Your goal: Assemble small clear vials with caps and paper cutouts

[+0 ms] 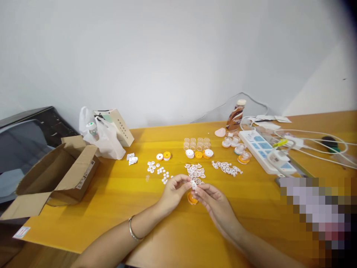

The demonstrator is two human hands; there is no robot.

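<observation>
Between the fingertips of my left hand point(175, 190) and my right hand point(214, 204) is a small white openwork plastic piece point(193, 184); both hands pinch it. Just below it, an orange round cap point(192, 198) lies on the table, partly covered by my right fingers. Beyond my hands spreads a pile of white leaf-shaped cut-out pieces point(196, 171). A second group of white openwork pieces point(227, 168) lies to the right. Several small white discs point(152, 166) are scattered to the left of my left hand.
Behind stand clear cylinders point(196, 143) and white and orange caps point(198, 154). At right are assembled clear-topped pieces point(240, 149), a power strip point(260, 149), cables and a brown drink bottle point(235, 116). An open cardboard box point(69, 178) and a white plastic bag point(107, 139) stand left.
</observation>
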